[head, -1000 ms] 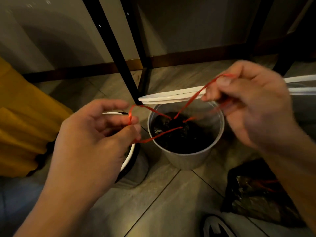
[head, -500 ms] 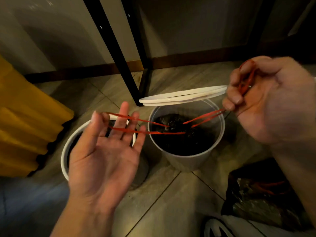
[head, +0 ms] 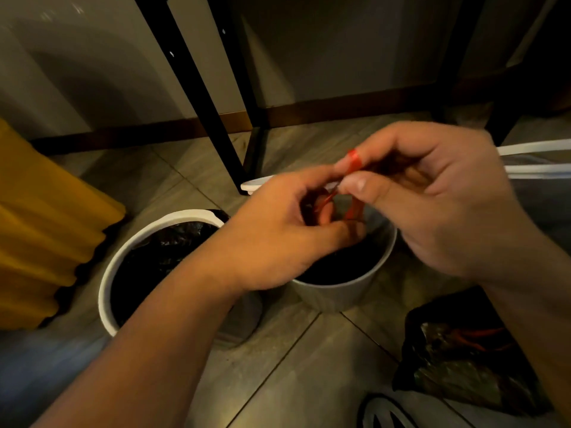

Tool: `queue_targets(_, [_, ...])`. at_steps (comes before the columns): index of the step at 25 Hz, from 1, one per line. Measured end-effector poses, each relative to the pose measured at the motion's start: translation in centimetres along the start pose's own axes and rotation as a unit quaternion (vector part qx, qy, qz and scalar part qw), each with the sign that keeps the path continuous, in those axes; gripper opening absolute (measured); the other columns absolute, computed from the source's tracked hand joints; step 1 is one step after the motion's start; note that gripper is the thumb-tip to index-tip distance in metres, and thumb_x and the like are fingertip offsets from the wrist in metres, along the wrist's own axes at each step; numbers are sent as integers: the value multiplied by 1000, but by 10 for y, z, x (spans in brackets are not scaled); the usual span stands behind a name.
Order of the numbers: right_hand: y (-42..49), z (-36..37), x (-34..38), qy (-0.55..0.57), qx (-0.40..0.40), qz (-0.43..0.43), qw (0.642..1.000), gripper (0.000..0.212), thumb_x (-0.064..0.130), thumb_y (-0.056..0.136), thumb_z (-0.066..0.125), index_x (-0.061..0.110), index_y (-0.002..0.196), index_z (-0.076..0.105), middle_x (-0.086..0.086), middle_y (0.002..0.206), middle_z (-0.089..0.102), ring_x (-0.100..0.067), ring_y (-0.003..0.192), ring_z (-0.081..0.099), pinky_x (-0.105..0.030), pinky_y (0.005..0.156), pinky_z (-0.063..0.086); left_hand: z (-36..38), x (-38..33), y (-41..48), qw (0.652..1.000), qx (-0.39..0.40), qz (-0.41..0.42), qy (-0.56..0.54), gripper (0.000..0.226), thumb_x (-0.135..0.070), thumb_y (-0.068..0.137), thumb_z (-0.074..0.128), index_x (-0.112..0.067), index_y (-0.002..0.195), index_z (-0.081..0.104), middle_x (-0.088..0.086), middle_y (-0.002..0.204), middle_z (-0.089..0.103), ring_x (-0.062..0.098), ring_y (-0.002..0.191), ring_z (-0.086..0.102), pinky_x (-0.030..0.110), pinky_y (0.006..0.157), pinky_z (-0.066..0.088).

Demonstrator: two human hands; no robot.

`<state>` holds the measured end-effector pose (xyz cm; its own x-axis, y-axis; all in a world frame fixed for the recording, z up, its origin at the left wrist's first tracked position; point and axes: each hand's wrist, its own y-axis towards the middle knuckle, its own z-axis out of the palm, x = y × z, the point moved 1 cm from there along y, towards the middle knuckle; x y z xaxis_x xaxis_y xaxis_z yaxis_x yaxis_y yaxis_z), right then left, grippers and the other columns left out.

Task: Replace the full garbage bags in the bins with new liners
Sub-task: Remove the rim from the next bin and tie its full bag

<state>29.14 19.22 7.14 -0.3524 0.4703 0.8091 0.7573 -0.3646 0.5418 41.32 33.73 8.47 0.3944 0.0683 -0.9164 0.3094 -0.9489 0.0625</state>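
Observation:
Two white bins stand on the tiled floor. The left bin [head: 106,273] holds a black garbage bag [head: 160,251]. The right bin [head: 340,296] holds a black bag too, mostly hidden behind my hands. My left hand [head: 278,233] and my right hand [head: 432,199] meet above the right bin. Both pinch the red drawstring [head: 353,159] of its bag; a loop of it goes round my right forefinger. The right bin's white lid [head: 256,184] stands tipped up behind it.
A tied black bag with red strings [head: 463,356] lies on the floor at the lower right. Black metal legs [head: 197,88] rise behind the bins. Yellow fabric [head: 46,227] hangs at the left. A shoe [head: 386,412] shows at the bottom edge.
My hands were apart, pulling the red drawstring taut across the right bin. They have come together above it, and my open left hand now pinches the string.

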Motion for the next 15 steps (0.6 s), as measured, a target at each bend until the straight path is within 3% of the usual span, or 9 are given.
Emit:
queue_targets(2, [2, 7, 4, -62, -5, -30, 998, 20, 21, 89, 79, 23, 102, 63, 7, 96, 73, -12, 92, 75, -19, 75, 59, -1, -1, 7, 998, 13, -11, 54, 9, -17, 98, 63, -17, 105, 70, -5, 83, 69, 13, 78, 66, 39, 74, 57])
queue_targets(5, [4, 10, 2, -69, -8, -18, 997, 25, 24, 93, 75, 22, 113, 60, 8, 106, 71, -13, 105, 71, -26, 81, 60, -3, 4, 9, 998, -15, -59, 18, 31, -23, 110, 48, -3, 98, 69, 21, 89, 71, 30, 84, 69, 52, 78, 58])
queue_targets(7, [4, 8, -6, -84, 28, 26, 996, 23, 28, 95, 70, 27, 118, 66, 12, 110, 71, -8, 108, 69, -24, 83, 61, -8, 4, 6, 995, -44, -82, -37, 39, -31, 107, 46, -4, 85, 65, 17, 74, 60, 21, 67, 57, 36, 61, 49])
queue_targets(9, [3, 8, -14, -45, 57, 75, 995, 20, 21, 94, 74, 30, 112, 73, 13, 102, 76, -7, 95, 74, -24, 79, 62, -14, 6, 4, 991, -59, -106, -65, 38, -32, 102, 47, -7, 80, 65, 4, 66, 56, 9, 53, 48, 20, 50, 39])
queue_targets(13, [5, 12, -25, -17, 4, 85, 996, 18, 17, 87, 84, 30, 98, 79, 7, 94, 80, -12, 86, 78, -41, 80, 65, -15, 15, 5, 991, -53, -95, -79, 40, -33, 102, 44, -5, 86, 67, 2, 69, 62, 13, 53, 51, 19, 50, 42])
queue_targets(15, [7, 11, -28, -36, -24, 49, 998, 13, 21, 86, 84, 30, 95, 80, 8, 92, 80, -12, 88, 77, -35, 79, 64, -11, 19, 3, 988, -60, -85, -116, 38, -36, 102, 42, -11, 93, 68, 6, 71, 65, 18, 55, 55, 23, 54, 45])
